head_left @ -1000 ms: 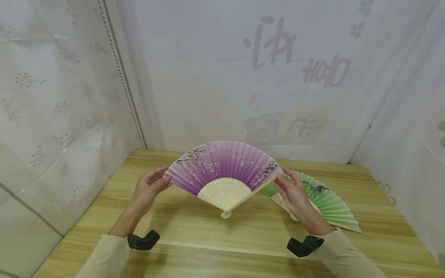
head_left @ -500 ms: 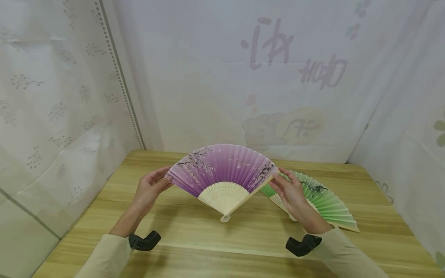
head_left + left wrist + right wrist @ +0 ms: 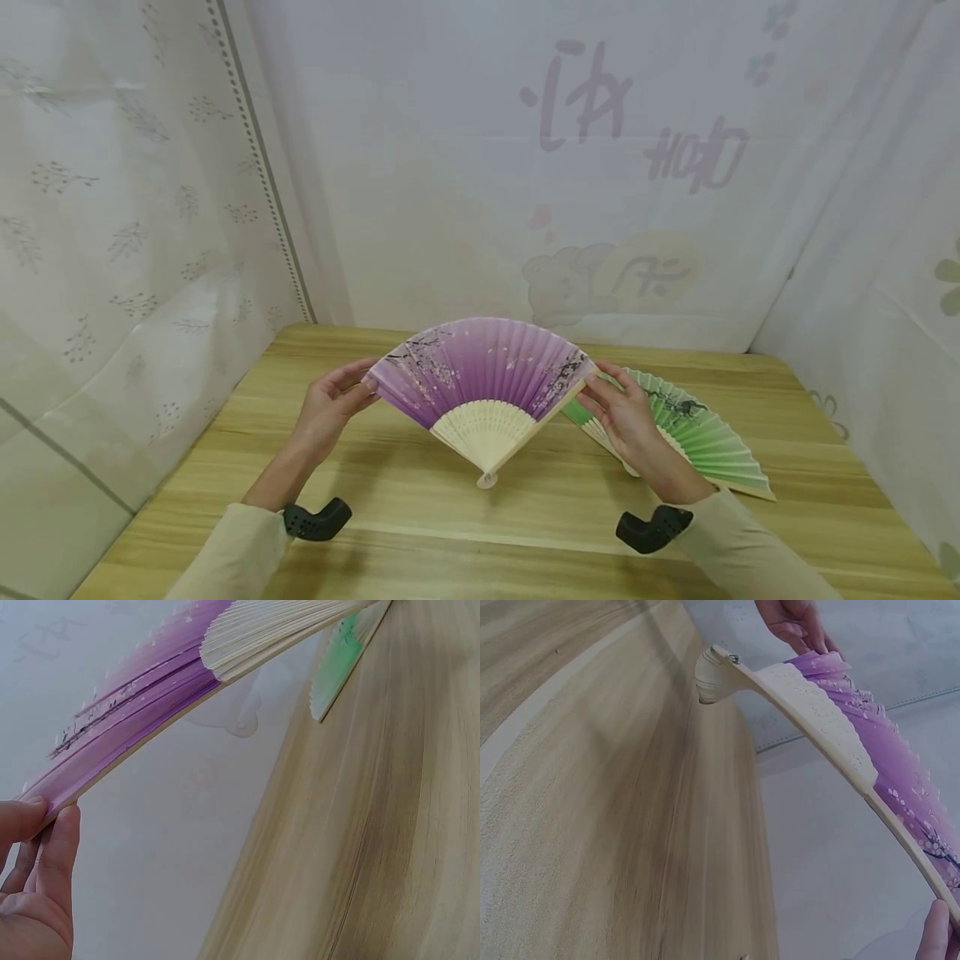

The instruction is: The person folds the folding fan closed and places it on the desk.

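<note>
A purple folding fan (image 3: 483,358) with a blossom-branch print and pale slatted ribs is spread wide, its pivot end toward me. My left hand (image 3: 330,408) pinches its left outer edge; in the left wrist view the thumb (image 3: 26,817) lies over the fan and the fingers sit beneath. My right hand (image 3: 630,421) pinches the right outer guard stick near its tip. In the right wrist view the pivot (image 3: 733,658) hangs above the table. Behind my right hand a green folding fan (image 3: 712,433) lies spread on the table, partly hidden by the hand and wrist.
The wood-grain table (image 3: 420,542) runs back to a pale printed curtain (image 3: 420,183). More curtain hangs along the left side (image 3: 150,250) and right side. A black curved camera mount sits on each wrist, such as the left mount (image 3: 318,518).
The purple fan has sunk slightly toward the table and its spread has narrowed a little, with my left hand shifting right. The green fan stays put.
</note>
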Motion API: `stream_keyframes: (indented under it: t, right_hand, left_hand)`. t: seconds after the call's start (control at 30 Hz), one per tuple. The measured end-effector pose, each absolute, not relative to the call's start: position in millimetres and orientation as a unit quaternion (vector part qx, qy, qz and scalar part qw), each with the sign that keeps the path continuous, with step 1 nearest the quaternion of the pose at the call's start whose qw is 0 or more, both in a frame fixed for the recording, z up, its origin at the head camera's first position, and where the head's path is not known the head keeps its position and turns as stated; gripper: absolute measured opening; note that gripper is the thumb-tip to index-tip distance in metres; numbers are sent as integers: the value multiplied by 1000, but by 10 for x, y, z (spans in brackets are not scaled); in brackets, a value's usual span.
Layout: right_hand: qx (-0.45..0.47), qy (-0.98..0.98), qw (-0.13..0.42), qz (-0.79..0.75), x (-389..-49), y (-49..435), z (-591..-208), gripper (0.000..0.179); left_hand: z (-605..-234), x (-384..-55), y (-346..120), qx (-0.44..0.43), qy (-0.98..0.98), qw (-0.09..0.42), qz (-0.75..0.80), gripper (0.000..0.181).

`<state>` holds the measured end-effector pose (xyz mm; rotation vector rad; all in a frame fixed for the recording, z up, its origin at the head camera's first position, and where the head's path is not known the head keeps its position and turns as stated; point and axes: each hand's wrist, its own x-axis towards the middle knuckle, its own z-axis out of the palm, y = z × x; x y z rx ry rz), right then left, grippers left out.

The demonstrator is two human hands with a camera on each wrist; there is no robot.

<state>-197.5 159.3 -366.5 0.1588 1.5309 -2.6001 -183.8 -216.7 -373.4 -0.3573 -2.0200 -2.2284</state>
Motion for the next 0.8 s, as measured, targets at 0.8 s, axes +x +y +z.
stream_keyframes:
  t: [0.8]
  right_hand:
    - [31,524,64,-849,-1949,1544,-3679,27]
  left_hand:
    - [-3710,-1828,-2091,-108,-666,46,-737,34]
